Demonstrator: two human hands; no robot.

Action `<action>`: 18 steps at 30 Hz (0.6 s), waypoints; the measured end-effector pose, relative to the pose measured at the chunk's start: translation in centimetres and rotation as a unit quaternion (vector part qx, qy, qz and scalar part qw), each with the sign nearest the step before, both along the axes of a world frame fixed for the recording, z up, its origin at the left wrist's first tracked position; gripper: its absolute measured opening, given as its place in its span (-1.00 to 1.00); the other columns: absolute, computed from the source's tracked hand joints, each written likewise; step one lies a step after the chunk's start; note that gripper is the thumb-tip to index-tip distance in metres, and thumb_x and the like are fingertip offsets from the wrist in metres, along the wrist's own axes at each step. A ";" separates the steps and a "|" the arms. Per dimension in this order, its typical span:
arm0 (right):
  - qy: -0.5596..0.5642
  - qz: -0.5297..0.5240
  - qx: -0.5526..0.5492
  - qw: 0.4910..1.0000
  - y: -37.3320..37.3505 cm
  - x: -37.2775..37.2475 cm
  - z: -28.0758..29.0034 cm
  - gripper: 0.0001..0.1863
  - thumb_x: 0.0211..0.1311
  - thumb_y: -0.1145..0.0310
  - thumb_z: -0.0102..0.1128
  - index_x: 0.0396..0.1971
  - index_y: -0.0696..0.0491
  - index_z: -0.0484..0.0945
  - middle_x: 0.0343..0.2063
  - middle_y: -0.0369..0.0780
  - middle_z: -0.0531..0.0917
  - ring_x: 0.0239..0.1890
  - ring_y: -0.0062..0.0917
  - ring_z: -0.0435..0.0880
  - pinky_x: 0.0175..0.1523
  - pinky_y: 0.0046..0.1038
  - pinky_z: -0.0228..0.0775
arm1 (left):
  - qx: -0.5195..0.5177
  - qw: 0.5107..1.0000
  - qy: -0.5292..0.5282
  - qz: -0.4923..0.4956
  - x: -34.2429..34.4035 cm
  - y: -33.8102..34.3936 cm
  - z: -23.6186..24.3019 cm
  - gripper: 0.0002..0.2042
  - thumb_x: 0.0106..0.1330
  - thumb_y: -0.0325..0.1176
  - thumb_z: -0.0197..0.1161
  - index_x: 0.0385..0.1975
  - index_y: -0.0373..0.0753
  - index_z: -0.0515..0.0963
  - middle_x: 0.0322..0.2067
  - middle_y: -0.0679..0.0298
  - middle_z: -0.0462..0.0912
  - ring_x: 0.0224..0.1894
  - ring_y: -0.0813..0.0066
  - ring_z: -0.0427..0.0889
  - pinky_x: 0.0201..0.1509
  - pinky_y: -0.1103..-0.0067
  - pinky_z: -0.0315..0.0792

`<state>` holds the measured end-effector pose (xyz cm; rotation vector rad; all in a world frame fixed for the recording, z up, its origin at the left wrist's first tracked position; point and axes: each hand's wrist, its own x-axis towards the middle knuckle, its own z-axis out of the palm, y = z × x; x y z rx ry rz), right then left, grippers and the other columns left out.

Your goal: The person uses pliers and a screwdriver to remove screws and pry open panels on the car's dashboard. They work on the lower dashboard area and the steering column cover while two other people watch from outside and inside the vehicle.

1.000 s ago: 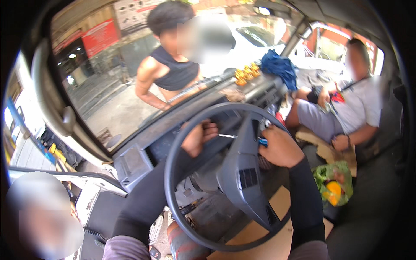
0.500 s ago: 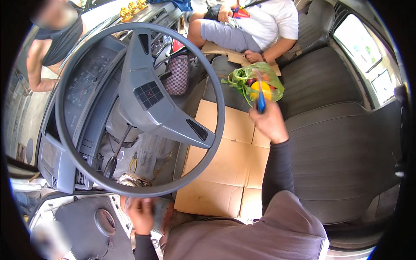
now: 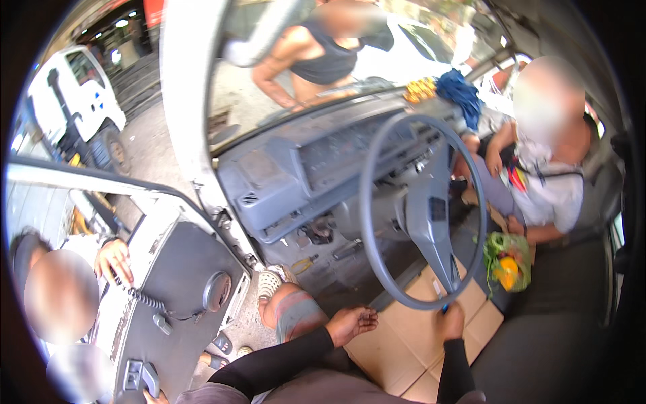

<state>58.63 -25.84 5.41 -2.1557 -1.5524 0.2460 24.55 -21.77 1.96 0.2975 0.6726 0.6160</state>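
My left hand, palm partly upturned with fingers loosely curled and apart, holds nothing above the cardboard sheet on the seat. Just below the rim of the grey steering wheel, my right hand grips a blue-handled tool, probably a screwdriver; its tip is hard to make out. A pair of yellow-handled pliers lies on the floor. A green bag of vegetables rests on the seat to the right.
A seated person occupies the passenger side. Another person stands outside the windscreen. At the open door a co-worker's hand is by a coiled cord. Yellow ornaments and blue cloth top the dashboard.
The view has swung toward the open door. My right hand, with the blue tool, has left the bag's side for below the wheel; my left hand now hovers over the cardboard.
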 end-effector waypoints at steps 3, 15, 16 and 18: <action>0.055 0.182 -0.043 0.981 -0.9 -8.1 2.8 -0.79 0.15 0.57 0.27 -0.18 0.21 0.67 -0.33 0.06 0.70 -0.28 0.05 0.69 -0.09 -0.05 0.59 | -0.041 0.998 -0.001 0.046 -1.7 -0.6 2.2 -0.69 0.70 -0.17 0.07 0.06 -0.32 0.56 0.03 0.12 0.70 0.17 0.23 0.66 0.39 0.31 0.54; 0.036 0.287 0.082 0.954 -0.4 -11.8 4.1 -0.70 0.11 0.38 0.47 -0.12 0.04 0.76 -0.16 -0.11 0.73 -0.20 -0.08 0.77 -0.10 -0.14 0.68 | 0.370 0.858 0.279 0.221 -14.0 1.2 15.0 -0.74 0.74 -0.25 0.04 0.16 -0.29 0.51 -0.47 0.49 0.41 -0.48 0.69 0.31 -0.39 0.64 0.29; -0.004 0.244 0.066 0.968 -1.3 -9.6 3.7 -0.74 0.10 0.36 0.48 -0.17 0.04 0.76 -0.18 -0.10 0.72 -0.20 -0.08 0.77 -0.10 -0.14 0.67 | 0.411 0.817 0.321 0.246 -15.0 2.0 19.4 -0.78 0.74 -0.34 0.03 0.17 -0.29 0.51 -0.47 0.48 0.42 -0.45 0.70 0.35 -0.35 0.66 0.32; -0.073 0.166 0.033 0.983 -3.0 -5.1 2.9 -0.77 0.11 0.32 0.50 -0.23 0.03 0.76 -0.19 -0.08 0.72 -0.19 -0.08 0.77 -0.09 -0.13 0.66 | 0.410 0.815 0.301 0.278 -16.3 4.1 24.9 -0.79 0.72 -0.39 0.02 0.19 -0.27 0.51 -0.41 0.39 0.55 -0.46 0.71 0.36 -0.33 0.68 0.37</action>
